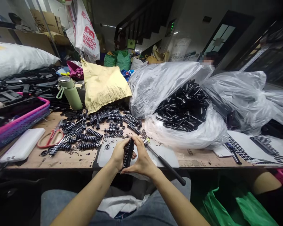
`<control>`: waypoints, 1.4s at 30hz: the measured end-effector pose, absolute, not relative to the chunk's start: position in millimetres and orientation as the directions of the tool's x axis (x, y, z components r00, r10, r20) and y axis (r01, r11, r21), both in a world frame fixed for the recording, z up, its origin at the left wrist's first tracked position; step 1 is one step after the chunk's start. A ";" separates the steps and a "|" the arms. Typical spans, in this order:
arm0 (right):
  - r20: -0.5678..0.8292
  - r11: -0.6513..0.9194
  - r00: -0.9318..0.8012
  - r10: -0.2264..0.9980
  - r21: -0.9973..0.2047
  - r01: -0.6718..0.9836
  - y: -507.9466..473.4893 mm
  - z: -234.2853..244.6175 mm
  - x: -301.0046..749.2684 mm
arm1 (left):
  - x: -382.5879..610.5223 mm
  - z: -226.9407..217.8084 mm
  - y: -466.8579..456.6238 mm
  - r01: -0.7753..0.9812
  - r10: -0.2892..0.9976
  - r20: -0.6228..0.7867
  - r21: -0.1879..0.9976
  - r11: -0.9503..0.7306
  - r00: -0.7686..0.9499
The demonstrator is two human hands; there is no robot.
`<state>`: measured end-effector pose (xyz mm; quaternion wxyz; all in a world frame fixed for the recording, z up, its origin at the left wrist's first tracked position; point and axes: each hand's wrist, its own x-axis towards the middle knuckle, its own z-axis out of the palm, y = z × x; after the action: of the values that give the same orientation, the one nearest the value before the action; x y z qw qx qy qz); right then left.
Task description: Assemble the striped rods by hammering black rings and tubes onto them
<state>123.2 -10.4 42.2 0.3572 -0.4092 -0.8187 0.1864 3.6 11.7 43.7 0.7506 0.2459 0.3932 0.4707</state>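
Near the table's front edge, a narrow black block (128, 153) with rows of small pale characters stands on end between my hands. My left hand (118, 154) is wrapped round its left side. My right hand (143, 158) spans it, fingers at the top end and thumb at the bottom, gripping it by the ends. Underneath lies a white board (103, 160). A hammer (163, 161) rests just right of my right hand, its black handle jutting over the edge. Left of my hands spread many black ridged rollers (88, 138), some on metal rods, with loose small black rings (107, 146).
Red-handled scissors (52, 136), a white case-like object (23, 145) and a pink-purple basket (21, 117) lie left. Behind stand a green bottle (70, 93) and yellow sack (106, 84). An open plastic bag (188, 138) of black parts bulges at right, near a pen (233, 153).
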 end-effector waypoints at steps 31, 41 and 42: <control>0.258 -0.012 0.088 0.962 -0.280 0.960 -36.7 -2.5 191.3 | -9.2 -14.9 1.6 0.711 0.762 0.305 0.280 -0.645 0.572; -0.011 -0.109 0.119 0.993 -0.476 0.873 -66.7 31.8 181.1 | -13.6 -6.1 -4.5 0.780 0.763 0.281 0.071 -0.622 0.583; -0.046 -0.109 0.099 0.994 -0.453 0.885 -67.6 31.7 177.6 | -11.9 -6.4 -5.7 0.787 0.771 0.265 0.067 -0.614 0.579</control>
<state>177.6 -67.6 31.7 0.1577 -0.7242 -0.6487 0.1729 -11.9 -5.7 -6.4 -0.0292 0.8880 0.4385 0.1350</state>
